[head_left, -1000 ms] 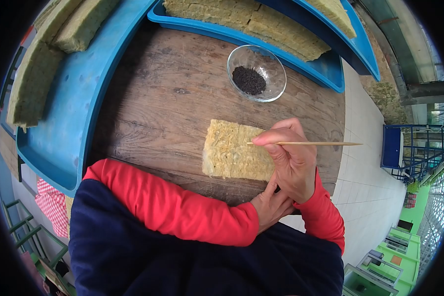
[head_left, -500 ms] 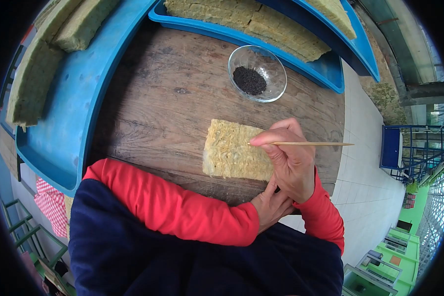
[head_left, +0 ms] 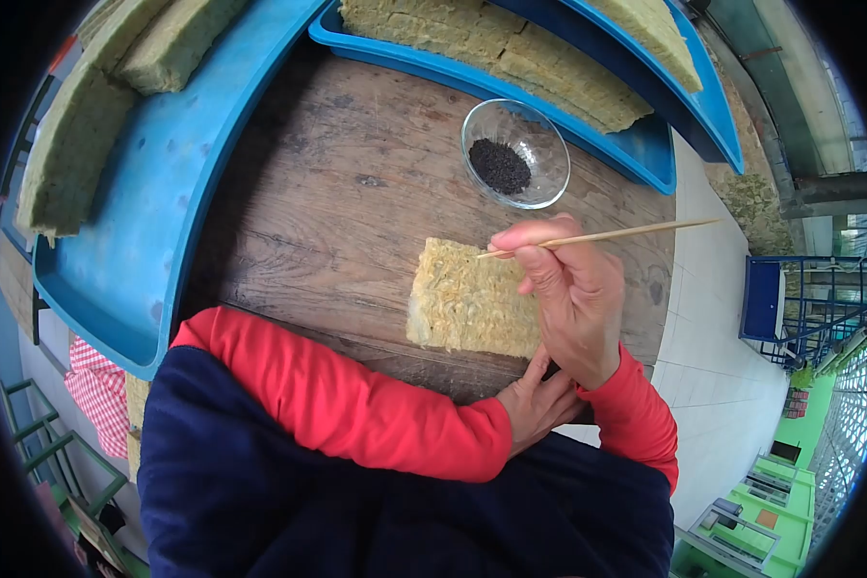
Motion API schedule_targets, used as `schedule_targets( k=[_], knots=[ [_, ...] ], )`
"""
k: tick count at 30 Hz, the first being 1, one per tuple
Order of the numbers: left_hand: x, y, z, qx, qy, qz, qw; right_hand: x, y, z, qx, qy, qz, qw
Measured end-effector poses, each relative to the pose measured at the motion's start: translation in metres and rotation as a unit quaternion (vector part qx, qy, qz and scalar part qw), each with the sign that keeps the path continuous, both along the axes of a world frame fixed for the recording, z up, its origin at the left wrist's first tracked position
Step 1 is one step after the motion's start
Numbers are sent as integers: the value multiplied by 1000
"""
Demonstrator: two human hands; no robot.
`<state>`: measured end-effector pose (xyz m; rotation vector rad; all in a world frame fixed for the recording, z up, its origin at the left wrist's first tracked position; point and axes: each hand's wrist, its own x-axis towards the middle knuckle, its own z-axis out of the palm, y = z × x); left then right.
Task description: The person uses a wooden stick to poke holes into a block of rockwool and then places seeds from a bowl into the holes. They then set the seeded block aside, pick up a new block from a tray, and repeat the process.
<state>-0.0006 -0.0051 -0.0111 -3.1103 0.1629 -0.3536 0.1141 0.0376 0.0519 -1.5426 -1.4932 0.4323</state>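
My right hand [head_left: 576, 299] is closed around a thin wooden skewer [head_left: 645, 231], pinched between thumb and fingers. The skewer's left tip overlaps the upper part of a yellowish fibrous slab [head_left: 467, 299], which looks like mineral wool with a rough, dimpled top. My left hand [head_left: 539, 405] rests by the slab's lower right corner, under my right wrist, fingers stretched out and partly hidden; it holds nothing I see. Beyond the slab stands a clear glass bowl [head_left: 552, 173] with small black grains [head_left: 499, 167], like seeds, inside.
A blue tray [head_left: 154, 193] on the left carries fibrous blocks [head_left: 72, 144]. Along the far edge, another blue tray [head_left: 657, 159] holds more such blocks [head_left: 453, 34], with a further tray [head_left: 722, 125] overlapping it. Tiled floor [head_left: 713, 289] lies beyond the wooden table's [head_left: 328, 212] right edge.
My right hand has shifted up slightly, tilting the skewer so its far end rises; the tip has moved toward the slab's upper edge. The whole view has shifted a little. My left hand stays by the corner.
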Motion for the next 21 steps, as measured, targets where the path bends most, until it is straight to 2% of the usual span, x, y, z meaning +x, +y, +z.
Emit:
schedule_targets(
  k=[2,5,16,21],
  knots=[
    [0,-3,-4,-5,-5,4,1000,-2,2,-3,-20,-30,18,999],
    [1,-4,-1,-54,41,-13,998,-6,2,-9,-1,20,-30,999],
    [4,-7,-11,-29,-24,-3,999,-6,3,-7,3,-41,-13,999],
    [2,-4,-3,-27,-2,11,1000,-5,3,-6,-6,-55,-3,998]
  ],
)
